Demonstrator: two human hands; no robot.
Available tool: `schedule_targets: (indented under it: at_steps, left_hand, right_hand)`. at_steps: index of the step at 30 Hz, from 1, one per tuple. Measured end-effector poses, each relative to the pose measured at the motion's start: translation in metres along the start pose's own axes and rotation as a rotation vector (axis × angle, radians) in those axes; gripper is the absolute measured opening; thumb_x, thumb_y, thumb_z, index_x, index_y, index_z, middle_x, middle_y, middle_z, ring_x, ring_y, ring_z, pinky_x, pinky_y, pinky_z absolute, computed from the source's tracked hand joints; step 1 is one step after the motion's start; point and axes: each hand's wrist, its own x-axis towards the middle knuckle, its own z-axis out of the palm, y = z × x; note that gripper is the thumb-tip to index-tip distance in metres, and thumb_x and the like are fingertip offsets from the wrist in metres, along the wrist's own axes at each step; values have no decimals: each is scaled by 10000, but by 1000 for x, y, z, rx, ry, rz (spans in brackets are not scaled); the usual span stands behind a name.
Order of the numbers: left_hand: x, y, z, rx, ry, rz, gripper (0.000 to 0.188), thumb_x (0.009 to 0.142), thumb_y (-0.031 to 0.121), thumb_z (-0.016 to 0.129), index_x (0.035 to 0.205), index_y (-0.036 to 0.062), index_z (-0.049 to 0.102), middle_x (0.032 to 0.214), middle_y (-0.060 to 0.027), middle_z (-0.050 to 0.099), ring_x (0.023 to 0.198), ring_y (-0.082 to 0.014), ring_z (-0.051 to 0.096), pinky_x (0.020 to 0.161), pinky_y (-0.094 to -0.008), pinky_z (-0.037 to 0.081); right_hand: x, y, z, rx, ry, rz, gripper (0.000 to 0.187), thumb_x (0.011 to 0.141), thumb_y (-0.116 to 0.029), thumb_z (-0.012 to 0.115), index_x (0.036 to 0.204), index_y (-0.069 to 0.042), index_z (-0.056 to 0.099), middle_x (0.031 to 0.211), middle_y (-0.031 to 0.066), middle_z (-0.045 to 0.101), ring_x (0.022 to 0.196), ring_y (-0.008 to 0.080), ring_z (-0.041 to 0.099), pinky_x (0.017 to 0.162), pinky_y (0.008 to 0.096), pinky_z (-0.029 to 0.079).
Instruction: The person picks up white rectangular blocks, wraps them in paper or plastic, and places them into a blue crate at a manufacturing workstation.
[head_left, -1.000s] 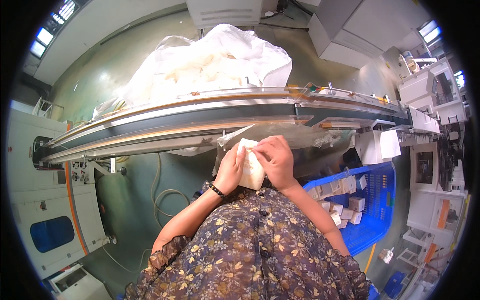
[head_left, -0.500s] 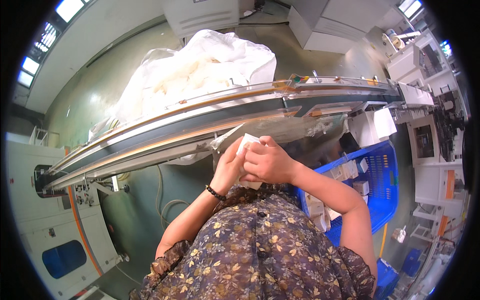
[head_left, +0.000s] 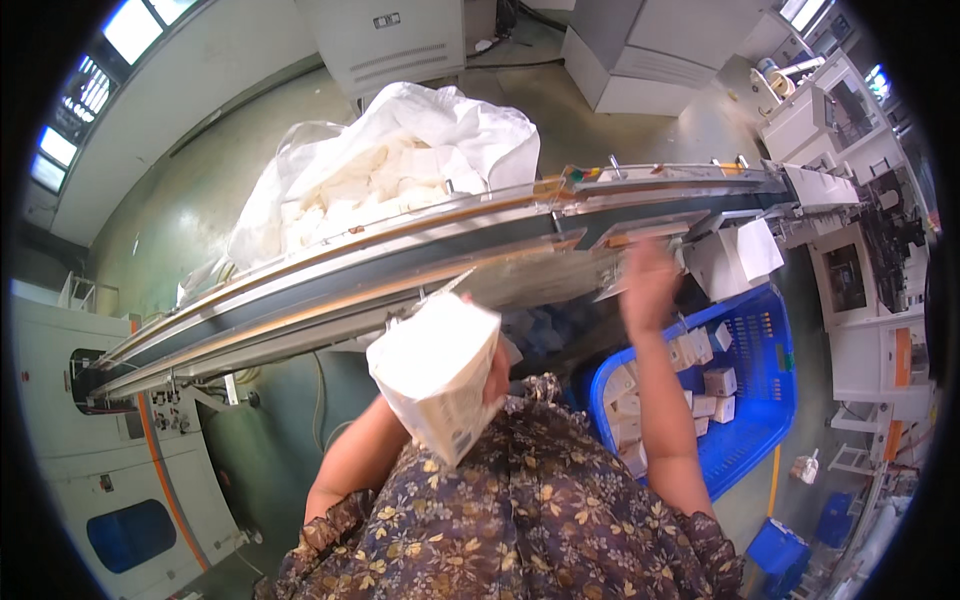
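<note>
Between the conveyor (head_left: 400,260) and the flowered blouse (head_left: 480,520), a white paper carton (head_left: 435,365) is held up in the left hand (head_left: 497,378), its broad pale face toward the camera and its narrower end pointing down at the blouse. That hand is mostly hidden behind the carton; the fingers that show curl against its right edge, gripping it. The carton's upper edge lies just below the conveyor's near rail in this view; whether they touch, I cannot tell. To its left, green floor (head_left: 270,440) leaves room as far as the white machine cabinet (head_left: 60,440).

Well apart on the right, the right hand (head_left: 652,280) is at the conveyor's near edge, too blurred to tell whether its fingers are open or closed. Its forearm passes over the blue plastic crate (head_left: 758,345), where small boxes (head_left: 720,380) lie inside the rim. Beyond the conveyor's far rail sits a bulging white sack (head_left: 490,135).
</note>
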Motion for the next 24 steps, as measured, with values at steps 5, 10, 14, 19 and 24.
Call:
schedule_targets:
  at_steps: [5,10,14,19,24]
  left_hand:
    - [17,30,25,673,932,-207,471,1038,400,424,1083,-21,630,984,-68,681,891,-126,613,766,-286,479]
    - [30,-1,28,852,1084,-322,661,1049,520,322,872,-21,659,788,-24,637,690,-75,535,655,-258,438]
    - [28,-30,32,818,1154,-277,667,1049,519,324,824,-22,642,758,-12,601,679,-83,514,626,-261,420]
    - [35,-24,26,1019,947,-549,637,1055,459,362,683,-26,543,591,-14,509,522,-123,414,514,-347,375]
    - [39,-30,25,638,579,-300,516,1044,318,469,647,16,601,602,8,590,519,-71,521,480,-278,387]
  right_hand:
    - [-98,60,26,-191,-579,-211,306,913,-338,638,1036,-66,709,1169,85,654,1116,210,605,991,392,468]
    - [-72,-26,24,362,-421,66,348,972,-311,616,1136,-15,697,1200,149,667,1031,147,644,820,265,518]
    - [-80,-24,20,187,-223,100,279,983,-246,607,970,15,706,839,116,689,747,80,592,649,248,475]
    - [-78,-2,15,183,-242,182,338,1010,-271,562,845,15,629,683,22,568,649,59,477,591,251,413]
    - [-76,31,52,289,-409,318,422,999,-374,553,812,4,556,645,78,459,662,98,417,597,307,406]
